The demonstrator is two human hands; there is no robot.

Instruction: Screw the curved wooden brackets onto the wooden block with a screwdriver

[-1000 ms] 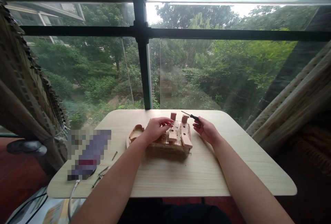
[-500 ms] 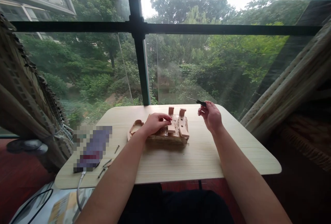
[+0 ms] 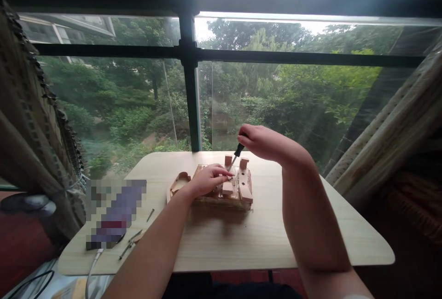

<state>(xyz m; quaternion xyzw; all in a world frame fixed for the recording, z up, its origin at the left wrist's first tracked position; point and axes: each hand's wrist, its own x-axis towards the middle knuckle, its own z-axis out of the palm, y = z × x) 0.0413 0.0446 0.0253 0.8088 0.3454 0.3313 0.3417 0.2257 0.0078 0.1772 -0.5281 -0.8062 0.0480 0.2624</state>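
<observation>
A block-shaped brown assembly (image 3: 207, 202) lies on the table, with pinkish wooden brackets (image 3: 245, 185) standing on its top. My left hand (image 3: 211, 179) rests over it, thumb and fingers pinched close at the middle bracket; what they hold is too small to make out. Above the assembly, my right hand (image 3: 253, 138) is wrapped round the handle of a black screwdriver (image 3: 239, 149). The screwdriver slants down to the left, its tip beside my left fingertips. Part of the middle bracket is hidden by my left hand.
On the pale table (image 3: 269, 230), a curved wooden piece (image 3: 180, 182) lies left of the assembly. Several screws (image 3: 130, 243) lie farther left, near a blurred-out phone (image 3: 119, 216) with a white cable (image 3: 92, 264). A window and curtains surround the table.
My right hand has moved left and turned over, bringing the screwdriver from the side to a downward slant at the middle bracket. The view has tilted up slightly.
</observation>
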